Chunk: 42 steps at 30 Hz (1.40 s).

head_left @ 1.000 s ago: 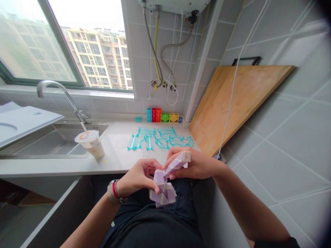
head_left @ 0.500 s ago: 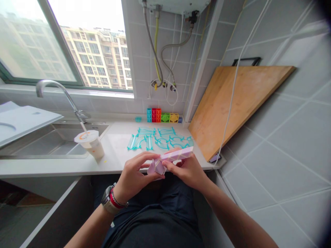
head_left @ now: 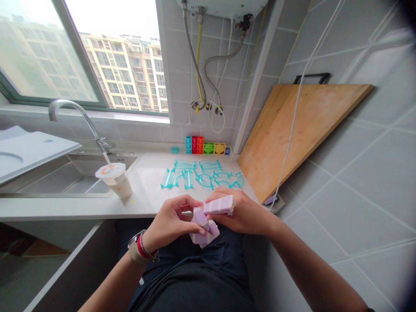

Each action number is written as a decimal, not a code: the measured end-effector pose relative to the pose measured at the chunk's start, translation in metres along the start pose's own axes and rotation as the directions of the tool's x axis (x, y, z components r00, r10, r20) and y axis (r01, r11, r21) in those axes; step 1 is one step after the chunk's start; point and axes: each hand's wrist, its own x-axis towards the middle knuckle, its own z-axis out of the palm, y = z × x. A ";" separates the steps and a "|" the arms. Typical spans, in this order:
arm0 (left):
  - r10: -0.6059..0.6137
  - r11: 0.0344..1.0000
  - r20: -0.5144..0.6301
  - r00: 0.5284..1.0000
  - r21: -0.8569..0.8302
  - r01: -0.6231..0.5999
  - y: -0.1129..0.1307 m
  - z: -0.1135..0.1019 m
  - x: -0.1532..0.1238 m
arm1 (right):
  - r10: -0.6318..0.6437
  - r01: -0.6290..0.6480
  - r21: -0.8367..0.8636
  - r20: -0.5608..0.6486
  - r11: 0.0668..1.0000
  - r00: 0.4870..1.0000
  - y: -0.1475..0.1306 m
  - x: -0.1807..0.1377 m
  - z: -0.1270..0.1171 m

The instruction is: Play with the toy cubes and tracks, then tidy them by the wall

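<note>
Between both hands, over my lap at the counter's front edge, is a twisty snake puzzle (head_left: 207,234) made of lilac and white wedge segments. Its lower part forms a folded clump, and a straight section points to the right. My left hand (head_left: 175,216) pinches the left side of the clump with thumb and fingers. My right hand (head_left: 245,212) is closed around the straight section, and some of its fingers are hidden behind the toy. On the counter just beyond lie several clear track pieces (head_left: 203,180) with teal edges.
Small coloured blocks (head_left: 197,145) stand in a row against the wall. Left of the hands is a lidded drink cup (head_left: 115,184) with a straw, beside the sink (head_left: 74,173) and tap (head_left: 79,110). A wooden board (head_left: 299,125) leans on the right wall, a white cable (head_left: 294,112) hanging before it.
The snake puzzle has been turned: its clump now shows lower and more unfolded toward me, and the straight section is tilted less upward. My right hand has rolled over it.
</note>
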 end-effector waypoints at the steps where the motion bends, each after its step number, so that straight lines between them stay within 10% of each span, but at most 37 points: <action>1: 0.001 1.000 0.011 1.000 -0.014 -0.001 0.000 -0.001 0.001 | -0.016 0.017 -0.018 0.029 1.000 0.999 -0.002 0.001 -0.003; 8: 0.026 0.997 0.043 0.999 -0.071 -0.023 0.002 -0.006 0.002 | -0.054 0.082 -0.172 0.160 0.982 0.986 -0.023 0.001 -0.009; 15: 0.205 0.963 -0.026 0.978 0.184 -0.197 0.011 0.000 -0.006 | -0.168 0.152 -0.257 -0.042 0.954 0.985 -0.013 -0.014 0.010; 20: 0.659 0.573 0.017 0.752 0.637 -0.517 0.021 0.003 -0.014 | -0.012 0.050 0.112 -0.316 0.992 0.949 -0.004 -0.031 0.028; 24: 0.757 0.396 0.077 0.649 0.736 -0.549 0.023 0.001 -0.017 | 0.101 -0.050 0.200 -0.255 0.979 0.962 -0.010 -0.040 0.033; 32: 0.709 0.427 0.118 0.696 0.713 -0.556 0.025 0.011 -0.017 | -0.113 0.119 0.004 -0.294 0.993 0.949 -0.018 -0.033 0.033; 42: 0.613 0.645 0.001 0.790 0.577 -0.501 0.022 0.015 -0.018 | -0.043 0.049 0.011 -0.329 0.999 0.943 -0.019 -0.025 0.031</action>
